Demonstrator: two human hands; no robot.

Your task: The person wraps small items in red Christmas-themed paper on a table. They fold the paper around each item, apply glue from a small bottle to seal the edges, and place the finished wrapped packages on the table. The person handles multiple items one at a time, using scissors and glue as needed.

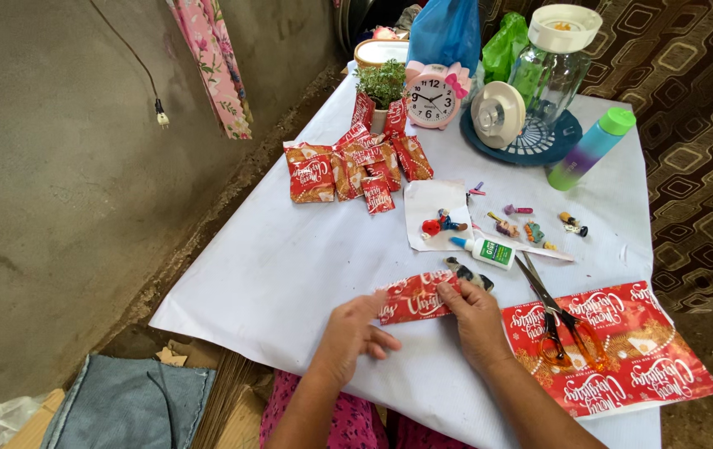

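Observation:
A folded strip of red wrapping paper (pixel 413 297) with white and gold print lies near the front of the white-covered table (pixel 290 266). My left hand (pixel 350 333) pinches its left end and my right hand (pixel 473 316) presses down its right end. To the right a larger sheet of the same red paper (pixel 623 349) lies flat, with orange-handled scissors (pixel 558 320) on it. A small white glue bottle (pixel 486 251) with a green label lies just beyond my right hand. A small black-and-white object (pixel 471 273) sits beside my right fingers.
Several small red paper packets (pixel 348 170) lie mid-table by a potted plant (pixel 382 87). A white paper scrap (pixel 435 212) holds a small figure; tiny toys (pixel 531 226) lie nearby. A pink clock (pixel 435 96), glass jar (pixel 552 79) and green-capped bottle (pixel 591 148) stand at the back.

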